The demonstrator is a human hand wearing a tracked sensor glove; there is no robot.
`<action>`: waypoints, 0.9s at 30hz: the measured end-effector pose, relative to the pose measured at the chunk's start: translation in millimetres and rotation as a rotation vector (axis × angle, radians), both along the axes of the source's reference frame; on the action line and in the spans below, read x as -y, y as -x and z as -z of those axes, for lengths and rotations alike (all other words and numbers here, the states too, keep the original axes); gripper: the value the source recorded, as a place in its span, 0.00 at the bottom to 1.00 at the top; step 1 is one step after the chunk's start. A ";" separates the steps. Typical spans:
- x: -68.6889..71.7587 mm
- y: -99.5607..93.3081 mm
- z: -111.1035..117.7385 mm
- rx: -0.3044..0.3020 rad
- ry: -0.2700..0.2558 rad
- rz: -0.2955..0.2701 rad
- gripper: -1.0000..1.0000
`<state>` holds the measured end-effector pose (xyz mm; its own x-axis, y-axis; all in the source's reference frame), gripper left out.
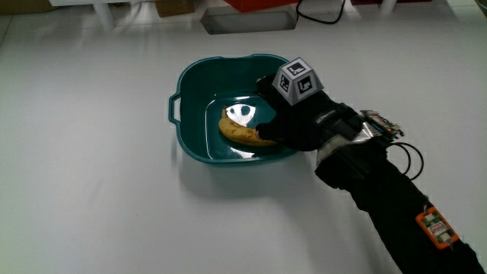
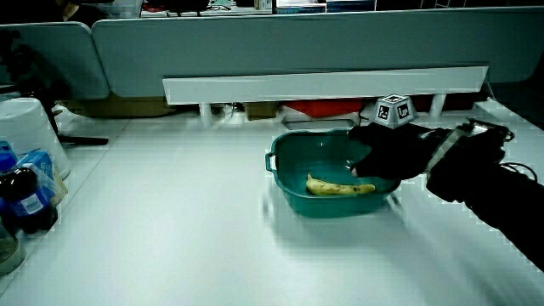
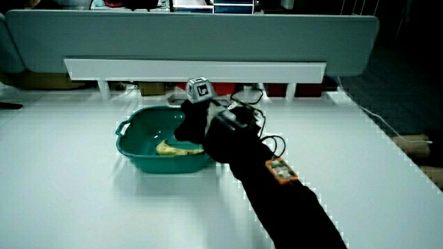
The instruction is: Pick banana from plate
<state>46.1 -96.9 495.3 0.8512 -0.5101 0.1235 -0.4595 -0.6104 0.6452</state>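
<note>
Your black-gloved hand point(image 1: 300, 122) reaches into the teal plastic basin with small side handles point(image 1: 194, 84), which stands on the white table point(image 1: 91, 190). The small grey patterned cube point(image 1: 297, 80) rides on the back of the hand, above the basin's rim. The yellow, brown-speckled banana point(image 1: 242, 131) lies on the basin's floor, curved, with one end under your fingertips point(image 1: 266, 131). The fingers are bent down and closed around that end of the banana (the thumb's side is hidden by the glove), while the fruit rests on the basin's floor. In a side view the banana point(image 2: 336, 186) lies flat along the floor of the basin point(image 2: 289, 183), and the hand point(image 2: 391, 153) meets its end nearest the forearm. In both side views the black-sleeved forearm point(image 3: 270, 180) crosses the basin's rim, and it carries a small orange tag point(image 3: 279, 170). Near one edge of the table a white upturned bucket-like container point(image 2: 25, 127) stands by dark bottles with blue labels point(image 2: 30, 200), well apart from the basin. A grey low partition with a white rail point(image 2: 323, 85) closes off the table.
</note>
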 end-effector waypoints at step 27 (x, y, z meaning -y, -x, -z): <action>-0.5 20.3 -57.9 -0.174 0.215 0.018 0.63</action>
<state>25.8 -96.5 553.2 0.8603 -0.5028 0.0836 -0.3398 -0.4435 0.8294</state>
